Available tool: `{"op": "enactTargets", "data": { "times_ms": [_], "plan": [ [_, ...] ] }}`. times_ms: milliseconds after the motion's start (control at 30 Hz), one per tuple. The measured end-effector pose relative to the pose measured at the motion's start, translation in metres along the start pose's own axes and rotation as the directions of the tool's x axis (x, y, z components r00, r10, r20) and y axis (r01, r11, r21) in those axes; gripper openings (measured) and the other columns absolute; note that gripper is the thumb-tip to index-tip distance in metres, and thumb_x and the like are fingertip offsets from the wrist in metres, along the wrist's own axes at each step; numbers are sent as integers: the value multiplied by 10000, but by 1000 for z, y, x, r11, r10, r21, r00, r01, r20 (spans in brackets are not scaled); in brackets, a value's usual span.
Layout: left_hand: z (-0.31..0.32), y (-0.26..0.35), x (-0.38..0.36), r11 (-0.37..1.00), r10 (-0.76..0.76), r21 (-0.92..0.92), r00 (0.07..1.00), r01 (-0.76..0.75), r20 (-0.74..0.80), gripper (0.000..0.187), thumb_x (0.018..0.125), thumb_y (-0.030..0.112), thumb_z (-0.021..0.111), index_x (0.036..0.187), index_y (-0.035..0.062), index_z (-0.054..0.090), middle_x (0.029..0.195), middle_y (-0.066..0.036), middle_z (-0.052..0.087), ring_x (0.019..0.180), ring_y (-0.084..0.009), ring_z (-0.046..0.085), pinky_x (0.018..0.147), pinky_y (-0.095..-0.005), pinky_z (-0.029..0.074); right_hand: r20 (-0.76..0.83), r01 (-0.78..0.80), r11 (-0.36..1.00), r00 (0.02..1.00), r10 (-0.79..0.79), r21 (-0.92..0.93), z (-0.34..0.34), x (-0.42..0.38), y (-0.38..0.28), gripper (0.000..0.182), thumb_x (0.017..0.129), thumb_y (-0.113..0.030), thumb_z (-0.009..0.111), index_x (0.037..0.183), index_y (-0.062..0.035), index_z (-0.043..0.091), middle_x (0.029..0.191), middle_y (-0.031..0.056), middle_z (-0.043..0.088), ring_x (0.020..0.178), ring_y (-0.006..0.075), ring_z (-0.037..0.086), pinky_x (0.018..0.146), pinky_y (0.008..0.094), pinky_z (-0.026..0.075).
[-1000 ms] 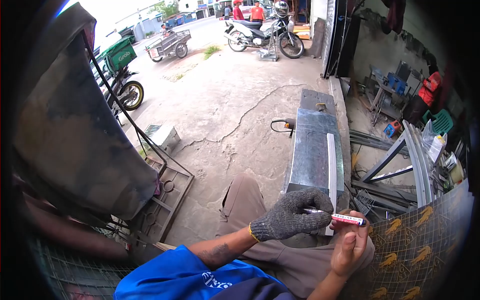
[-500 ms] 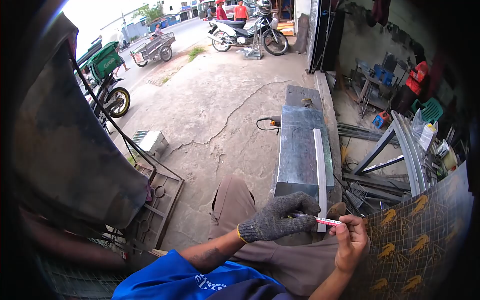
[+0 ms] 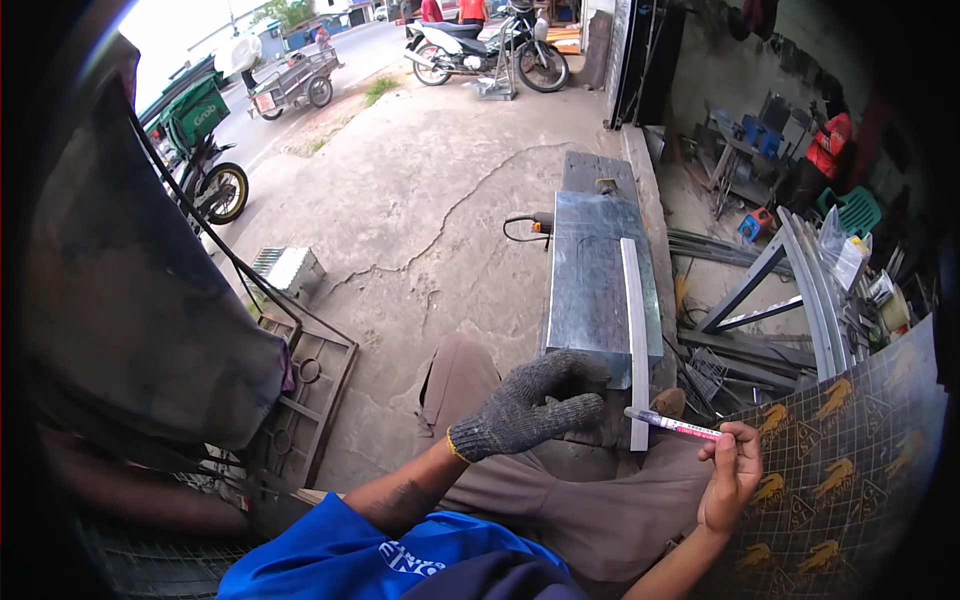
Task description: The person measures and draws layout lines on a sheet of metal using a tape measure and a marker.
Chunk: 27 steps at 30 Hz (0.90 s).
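My left hand, in a dark grey knitted glove, is held over my lap with thumb and fingers apart and nothing visible between them. Bare, my right hand pinches the end of a marker pen with a red and white label. Its dark tip end points left toward the glove, without touching it. Beyond both hands a sheet-metal piece lies on a dark bench. Along its right side runs a narrow pale strip, its near end close to the pen.
An orange-and-black tool with a cable is left of the bench. Metal frames and a patterned sheet stand right. A metal grille is at left. A person in red is at the back right; motorcycles stand outside.
The gloved left hand has come off the pen and opened. My right hand has moved slightly right with the pen, whose dark end now shows. The camera view has shifted slightly.
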<state>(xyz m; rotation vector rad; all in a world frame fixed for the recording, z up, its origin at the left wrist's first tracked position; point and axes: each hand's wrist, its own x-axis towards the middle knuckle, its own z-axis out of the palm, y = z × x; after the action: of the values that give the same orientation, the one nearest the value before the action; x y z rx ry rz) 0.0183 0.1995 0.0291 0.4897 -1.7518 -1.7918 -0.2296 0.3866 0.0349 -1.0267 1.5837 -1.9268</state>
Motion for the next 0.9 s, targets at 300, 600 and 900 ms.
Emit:
{"op": "enactTargets", "data": {
  "times_ms": [300, 600, 900],
  "plan": [
    [-4, 0, -4, 981, 38, 189, 998, -47, 53, 251, 1017, 254, 683, 1134, 32, 681, 1034, -72, 698, 973, -143, 659, 862, -340, 543, -2, -132, 965, 991, 135, -225, -28, 19, 17, 190, 1062, -172, 597, 1153, -10, 635, 943, 14, 613, 835, 73, 576, 775, 243, 492],
    [-10, -37, -10, 902, 72, 419, 993, -104, 90, 298, 985, 313, 697, 1113, 44, 681, 1002, -155, 677, 949, -307, 677, 868, -415, 540, 66, -161, 958, 981, 181, -236, -29, 25, 40, 193, 1070, -191, 587, 1159, -25, 628, 921, 19, 630, 817, 85, 583, 777, 255, 485],
    [-10, -49, -15, 894, 20, 444, 996, -57, 87, 326, 992, 286, 704, 1176, 21, 659, 1037, -133, 664, 976, -264, 658, 902, -394, 523, 16, -115, 982, 993, 114, 150, -48, 28, 29, 204, 1050, -175, 619, 1200, -42, 584, 899, 18, 612, 814, 100, 560, 775, 286, 474]
  ]
}}
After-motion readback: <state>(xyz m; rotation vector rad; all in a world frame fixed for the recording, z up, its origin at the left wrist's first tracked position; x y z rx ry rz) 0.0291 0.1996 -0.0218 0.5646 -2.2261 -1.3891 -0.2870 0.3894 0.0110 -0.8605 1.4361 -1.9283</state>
